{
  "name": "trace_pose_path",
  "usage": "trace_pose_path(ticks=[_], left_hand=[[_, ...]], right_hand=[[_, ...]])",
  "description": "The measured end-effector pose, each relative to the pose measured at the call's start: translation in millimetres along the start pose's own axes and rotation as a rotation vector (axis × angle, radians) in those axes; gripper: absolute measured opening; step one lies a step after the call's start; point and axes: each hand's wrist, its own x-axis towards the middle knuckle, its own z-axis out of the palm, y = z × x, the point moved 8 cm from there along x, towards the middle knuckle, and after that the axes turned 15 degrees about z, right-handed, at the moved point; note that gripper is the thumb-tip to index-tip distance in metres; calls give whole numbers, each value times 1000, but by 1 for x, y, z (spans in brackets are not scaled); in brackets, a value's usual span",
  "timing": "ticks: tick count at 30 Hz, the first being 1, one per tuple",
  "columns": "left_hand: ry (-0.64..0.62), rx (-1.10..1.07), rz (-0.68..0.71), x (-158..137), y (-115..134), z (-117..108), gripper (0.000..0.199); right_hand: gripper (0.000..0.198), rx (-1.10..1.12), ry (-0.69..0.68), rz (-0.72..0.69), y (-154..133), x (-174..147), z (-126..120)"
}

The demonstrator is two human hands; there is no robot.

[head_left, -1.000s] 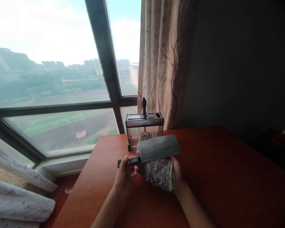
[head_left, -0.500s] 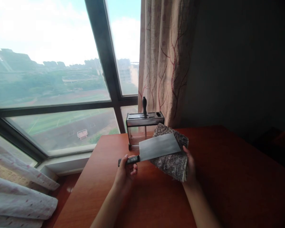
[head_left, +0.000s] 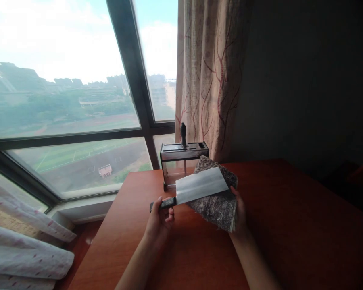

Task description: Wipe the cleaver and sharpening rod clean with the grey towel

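Note:
A cleaver [head_left: 202, 185] with a broad grey blade and a black handle is held up over the table. My left hand [head_left: 161, 215] is closed round its handle, thumb on top. Behind the blade is a shaggy grey-brown cloth [head_left: 216, 211], partly hidden by the steel. My right hand [head_left: 239, 209] grips the cloth at its right edge, with the thumb near the blade's far corner; its other fingers are behind the cloth. Just beyond the blade stands a clear-sided knife block [head_left: 184, 151] with a black-handled piece upright in its top.
The reddish-brown wooden table [head_left: 133, 237] spreads under both hands. A large window [head_left: 63, 100] fills the left side, with a patterned curtain [head_left: 210, 72] right of it and a dark wall [head_left: 302, 80] further right. A pale curtain [head_left: 27, 249] hangs at lower left.
My right hand and the cloth have shifted slightly left along the blade. The cleaver has tilted a little and moved slightly left; both grips stay the same.

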Motion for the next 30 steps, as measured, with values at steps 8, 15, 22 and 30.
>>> trace_pose_path(ticks=[8, 15, 22, 30], left_hand=[[-40, 38, -1, 3, -2, -3, 22], [-82, 91, 50, 4, 2, 0, 21], [-69, 156, 95, 4, 9, -2, 23], [-133, 229, 104, 1, 16, 2, 27]], right_hand=[[31, -45, -34, 190, 44, 6, 12], [27, -36, 24, 111, 32, 4, 5], [37, 0, -6, 14, -2, -1, 4], [40, 19, 35, -55, -20, -8, -4]])
